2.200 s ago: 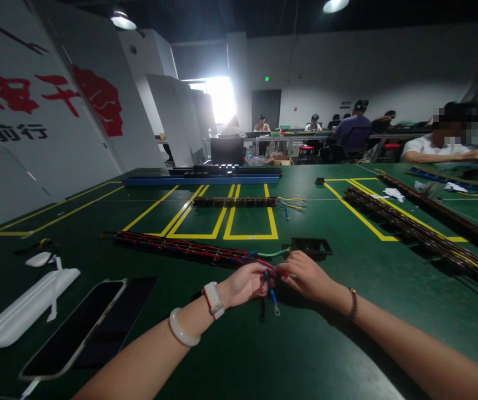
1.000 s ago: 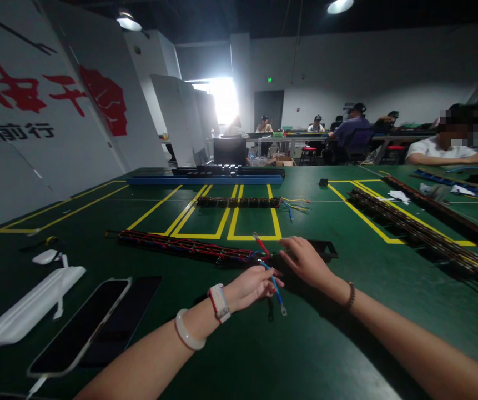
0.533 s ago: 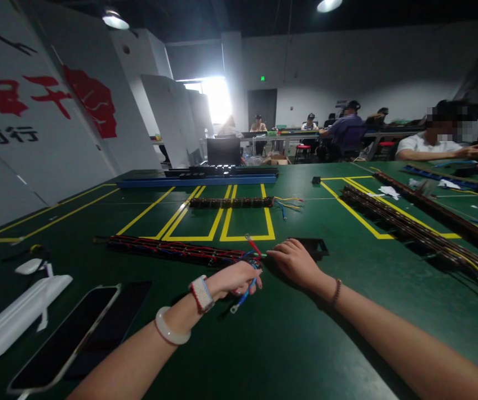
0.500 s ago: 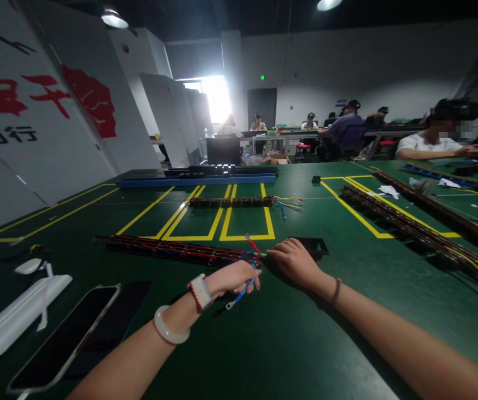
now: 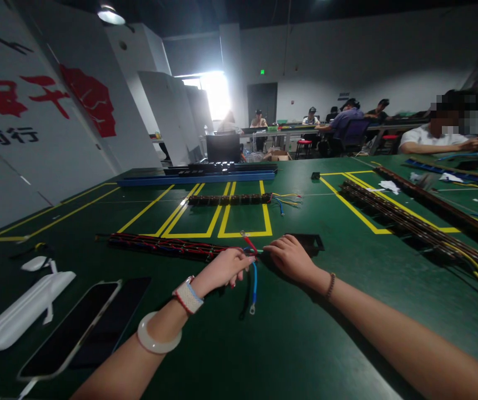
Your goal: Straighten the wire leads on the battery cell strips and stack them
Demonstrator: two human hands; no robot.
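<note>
The bundle [image 5: 167, 246] lies flat on the green table [image 5: 205, 355], running from the hands out towards nine o'clock, so its wired end sits within easy reach of both. The left hand [image 5: 222, 269] has a narrow grip, thumb and forefinger together at the root of the leads; its fingers hide exactly which strands are between them. This looks meant to steady the bundle's end while the other hand works. The right hand [image 5: 295, 256] is also narrow, fingertips drawn together on the green lead [image 5: 259, 251], which spans the small gap between the hands, probably held apart so it can be handled singly. The red lead [image 5: 250, 243] points up to eleven o'clock and the blue lead [image 5: 255, 283] hangs down to six, both out of the green one's path, their ring lugs free. A black frame [image 5: 316, 241] lies at three o'clock, just beyond the right hand and partly behind it. Farther off at eleven, a short bundle [image 5: 230, 199] rests across the yellow tape [image 5: 246, 235], its leads fanned out to its three o'clock side, perhaps to avoid tangling. The phone [image 5: 72, 328] lies at eight o'clock, well apart from the wiring, presumably to leave elbow room.
</note>
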